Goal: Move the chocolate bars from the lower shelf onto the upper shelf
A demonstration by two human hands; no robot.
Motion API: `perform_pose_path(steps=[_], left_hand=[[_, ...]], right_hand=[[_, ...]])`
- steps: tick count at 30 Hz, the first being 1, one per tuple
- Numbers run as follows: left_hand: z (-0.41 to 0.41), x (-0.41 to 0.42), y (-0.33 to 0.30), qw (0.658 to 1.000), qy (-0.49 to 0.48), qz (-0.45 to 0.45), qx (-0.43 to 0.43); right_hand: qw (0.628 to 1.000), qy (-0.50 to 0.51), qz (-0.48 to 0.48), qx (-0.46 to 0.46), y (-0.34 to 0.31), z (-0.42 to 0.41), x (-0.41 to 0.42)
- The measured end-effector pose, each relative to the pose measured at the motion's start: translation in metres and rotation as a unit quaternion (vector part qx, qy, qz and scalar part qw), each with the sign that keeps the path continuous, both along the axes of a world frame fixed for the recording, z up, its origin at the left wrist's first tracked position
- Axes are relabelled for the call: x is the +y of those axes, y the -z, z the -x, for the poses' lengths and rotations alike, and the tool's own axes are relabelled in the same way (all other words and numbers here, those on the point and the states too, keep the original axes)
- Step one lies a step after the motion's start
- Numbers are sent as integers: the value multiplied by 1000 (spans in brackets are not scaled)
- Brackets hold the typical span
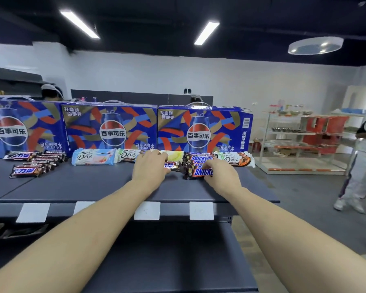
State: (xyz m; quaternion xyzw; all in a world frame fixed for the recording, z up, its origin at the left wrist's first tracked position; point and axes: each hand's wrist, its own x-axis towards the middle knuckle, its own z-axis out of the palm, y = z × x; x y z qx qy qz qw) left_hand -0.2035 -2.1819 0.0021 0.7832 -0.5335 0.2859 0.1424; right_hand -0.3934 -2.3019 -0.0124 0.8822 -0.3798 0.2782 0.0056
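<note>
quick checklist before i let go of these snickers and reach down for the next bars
1. Right hand holds the front Snickers bar, which lies on the upper shelf: ok.
2. Left hand rests on a dark bar; whether it grips: cannot tell.
3. Snickers stack lies tidy, not overhanging the edge: ok.
4. Free shelf space in front of the Dove bars: ok.
5. Bars left on the lower shelf: cannot tell, arms hide much of it.
</note>
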Motion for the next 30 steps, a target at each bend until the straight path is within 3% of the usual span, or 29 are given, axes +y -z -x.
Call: perform_pose_path(steps=[9, 16, 22, 30], left_hand=[[-11, 4, 2, 1000, -16, -13, 2], [-16, 29, 0, 999, -36, -10, 9], [-38, 83, -4, 996, -88, -3, 8], [-93, 184, -7, 980, -161, -1, 117]], right_hand=[[999, -4, 37, 15, -2, -9, 0], [995, -77, 52, -32, -1, -43, 36], [989, -145, 7, -25, -3, -91, 78], [989, -142, -24, -15, 3, -162, 132]])
